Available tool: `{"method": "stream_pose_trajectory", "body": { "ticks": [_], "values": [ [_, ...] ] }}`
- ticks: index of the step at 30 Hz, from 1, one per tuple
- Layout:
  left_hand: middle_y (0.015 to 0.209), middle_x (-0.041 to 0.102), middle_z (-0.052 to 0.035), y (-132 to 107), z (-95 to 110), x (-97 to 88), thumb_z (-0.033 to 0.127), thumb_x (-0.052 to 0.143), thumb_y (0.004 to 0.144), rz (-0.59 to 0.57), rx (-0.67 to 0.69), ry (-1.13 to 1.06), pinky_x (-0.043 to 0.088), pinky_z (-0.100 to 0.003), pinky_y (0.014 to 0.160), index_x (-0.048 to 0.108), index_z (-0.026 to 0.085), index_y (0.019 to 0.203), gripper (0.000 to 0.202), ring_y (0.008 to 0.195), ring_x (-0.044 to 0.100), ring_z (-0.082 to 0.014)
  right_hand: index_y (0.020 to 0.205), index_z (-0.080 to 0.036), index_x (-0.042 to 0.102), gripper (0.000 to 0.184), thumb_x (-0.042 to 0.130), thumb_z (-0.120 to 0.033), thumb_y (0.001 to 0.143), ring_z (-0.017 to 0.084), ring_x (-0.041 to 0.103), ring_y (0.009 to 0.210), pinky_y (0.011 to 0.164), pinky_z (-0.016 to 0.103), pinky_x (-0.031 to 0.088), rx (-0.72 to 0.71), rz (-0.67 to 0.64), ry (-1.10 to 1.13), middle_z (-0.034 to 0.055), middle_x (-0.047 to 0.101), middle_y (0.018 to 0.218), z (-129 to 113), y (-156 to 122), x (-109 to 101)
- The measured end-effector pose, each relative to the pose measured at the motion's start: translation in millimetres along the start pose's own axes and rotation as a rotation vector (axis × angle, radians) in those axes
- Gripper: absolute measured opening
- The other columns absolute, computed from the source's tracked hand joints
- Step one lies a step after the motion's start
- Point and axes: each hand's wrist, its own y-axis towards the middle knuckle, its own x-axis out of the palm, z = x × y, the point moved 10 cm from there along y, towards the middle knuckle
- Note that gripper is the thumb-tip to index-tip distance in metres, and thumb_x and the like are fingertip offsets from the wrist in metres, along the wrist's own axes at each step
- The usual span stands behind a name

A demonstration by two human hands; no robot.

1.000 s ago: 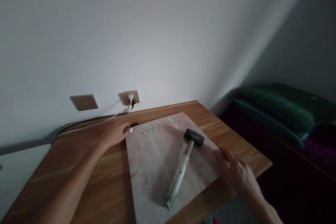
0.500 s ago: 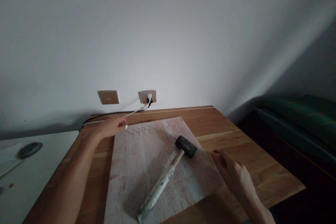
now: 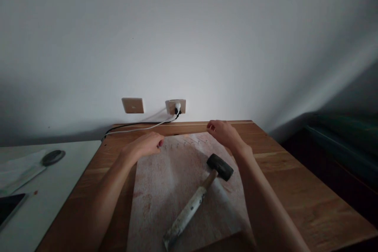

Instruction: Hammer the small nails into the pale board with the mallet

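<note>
A pale, whitewashed wooden board (image 3: 159, 189) lies on the wooden table, with a row of several thin nails (image 3: 185, 143) standing along its far edge. At the left end of that row is my left hand (image 3: 147, 144), its fingers pinched together close to a nail; what they hold, if anything, is too small to make out. My right hand (image 3: 223, 132) hovers by the board's far right corner with curled fingers, and I cannot see what is inside them. Across the board rests a mallet (image 3: 201, 199) with a black head and a worn, white-painted handle, touched by neither hand.
Behind the wooden table (image 3: 283, 189) is a wall with a socket (image 3: 176, 107) and a switch plate (image 3: 132, 105). White and black cables (image 3: 147, 126) run along the table's back. A white table (image 3: 71, 177) with a round dark object (image 3: 53, 158) adjoins on the left.
My right hand has gone from beside the board's right edge to its far right corner. My left hand has come in to the leftmost nails. The mallet stays on the board; the view has shifted slightly.
</note>
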Motion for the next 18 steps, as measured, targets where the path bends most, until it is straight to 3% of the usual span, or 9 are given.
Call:
{"method": "stream_pose_trajectory", "body": {
  "ticks": [3, 9, 18],
  "values": [
    [0.082, 0.073, -0.002, -2, 1, -1.2, 0.008, 0.061, 0.071, -0.01, -0.008, 0.01, 0.04, -0.028, 0.065, 0.067, 0.021, 0.078, 0.016, 0.078, 0.066, -0.0207, 0.111, -0.02, 0.074, 0.024, 0.058, -0.023, 0.094, 0.025, 0.073, 0.097, 0.078, 0.031, 0.05, 0.012, -0.038, -0.023, 0.01, 0.08, 0.106, -4, 13, 10],
    [0.081, 0.073, -0.0016, -5, 9, -5.8, 0.005, 0.062, 0.069, -0.001, 0.0, 0.014, 0.039, -0.027, 0.064, 0.069, 0.02, 0.078, 0.019, 0.076, 0.065, -0.0196, 0.114, -0.02, 0.071, 0.024, 0.066, -0.024, 0.091, 0.026, 0.071, 0.103, 0.081, 0.032, 0.05, 0.064, -0.117, -0.074, 0.0111, 0.079, 0.109, 11, 11, 38],
    [0.077, 0.073, -0.002, -5, 9, -7.4, 0.008, 0.061, 0.071, 0.011, 0.007, 0.017, 0.04, -0.028, 0.064, 0.071, 0.02, 0.076, 0.017, 0.072, 0.065, -0.0193, 0.115, -0.018, 0.067, 0.027, 0.071, -0.027, 0.09, 0.026, 0.071, 0.102, 0.08, 0.033, 0.05, 0.055, -0.155, -0.062, 0.0101, 0.078, 0.109, 12, 13, 46]
  ]
}}
